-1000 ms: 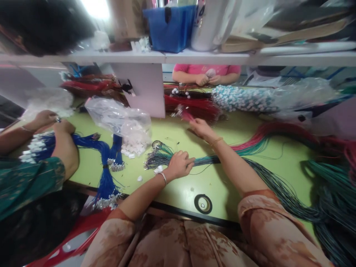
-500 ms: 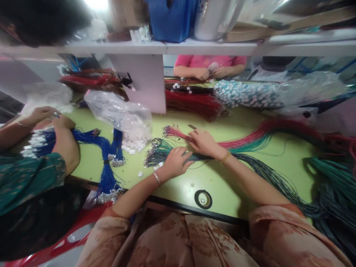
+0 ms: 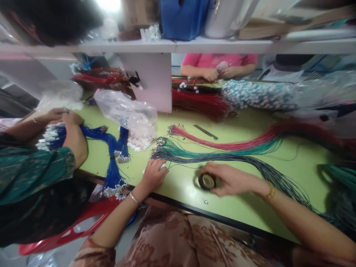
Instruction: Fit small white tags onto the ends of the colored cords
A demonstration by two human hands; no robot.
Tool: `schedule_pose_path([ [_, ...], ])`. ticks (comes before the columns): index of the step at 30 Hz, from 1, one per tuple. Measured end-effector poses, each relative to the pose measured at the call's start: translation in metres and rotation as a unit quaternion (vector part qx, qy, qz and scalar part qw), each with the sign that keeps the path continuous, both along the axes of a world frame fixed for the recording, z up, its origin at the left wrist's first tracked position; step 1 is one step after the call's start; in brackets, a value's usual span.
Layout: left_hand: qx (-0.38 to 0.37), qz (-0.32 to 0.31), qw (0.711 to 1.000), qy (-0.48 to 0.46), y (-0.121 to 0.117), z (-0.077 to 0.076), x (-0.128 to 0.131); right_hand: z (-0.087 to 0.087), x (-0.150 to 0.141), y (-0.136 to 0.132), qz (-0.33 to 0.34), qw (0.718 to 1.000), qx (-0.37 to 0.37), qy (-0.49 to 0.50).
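Observation:
My right hand (image 3: 225, 180) is above the table, gripping a roll of black tape (image 3: 204, 186) by its rim. Down at the left ends of the wires, my left hand (image 3: 152, 175) has its fingers closed around a small white connector (image 3: 163, 166), partly hidden by the fingers. Just beyond that hand lies a bundle of dark wires (image 3: 191, 160) with metal-tipped ends. Green wires (image 3: 189, 150) run alongside it, and a bundle of red wires (image 3: 211, 142) lies farther back. Neither hand touches the red bundle.
A dark flat blade-like strip (image 3: 205, 132) lies behind the red wires. A small metal ring (image 3: 206, 202) is near the table edge. A plastic bag (image 3: 125, 107) with white connectors stands left. A co-worker's arms (image 3: 73, 139) are beside blue wires (image 3: 111, 167); another person sits across.
My right hand let go of the red wires, came nearer to me and lifted the tape roll, uncovering the metal ring. My left hand left the dark wires and closed on the connector.

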State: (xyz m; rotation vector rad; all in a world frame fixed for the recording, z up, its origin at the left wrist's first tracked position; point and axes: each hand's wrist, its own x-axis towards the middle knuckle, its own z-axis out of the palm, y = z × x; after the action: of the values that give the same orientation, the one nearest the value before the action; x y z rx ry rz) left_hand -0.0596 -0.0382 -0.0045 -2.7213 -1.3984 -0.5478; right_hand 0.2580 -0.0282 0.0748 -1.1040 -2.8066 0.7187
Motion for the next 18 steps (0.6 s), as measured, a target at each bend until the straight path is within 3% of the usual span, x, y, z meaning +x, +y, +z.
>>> schedule_pose_path([
  [3,0.033,0.036,0.999,-0.017,-0.003,0.004,0.000,0.000,0.001,0.059,-0.110,0.992,0.014,0.063],
  [6,0.052,0.098,0.993,-0.041,-0.010,0.006,-0.007,-0.016,-0.003,0.114,-0.246,0.963,0.106,0.005],
  [10,0.033,0.156,0.983,-0.096,-0.020,0.001,-0.028,-0.031,-0.016,0.152,-0.291,0.943,0.112,-0.119],
  [14,-0.027,0.179,0.965,-0.191,-0.024,-0.004,-0.038,-0.017,-0.049,0.145,-0.255,0.950,0.156,-0.096],
  [16,-0.055,0.176,0.960,-0.212,-0.023,-0.004,-0.035,-0.009,-0.074,0.128,-0.170,0.977,0.128,-0.033],
  [18,-0.071,0.165,0.960,-0.213,-0.022,-0.003,-0.031,-0.010,-0.099,0.107,-0.042,0.994,0.094,0.020],
])
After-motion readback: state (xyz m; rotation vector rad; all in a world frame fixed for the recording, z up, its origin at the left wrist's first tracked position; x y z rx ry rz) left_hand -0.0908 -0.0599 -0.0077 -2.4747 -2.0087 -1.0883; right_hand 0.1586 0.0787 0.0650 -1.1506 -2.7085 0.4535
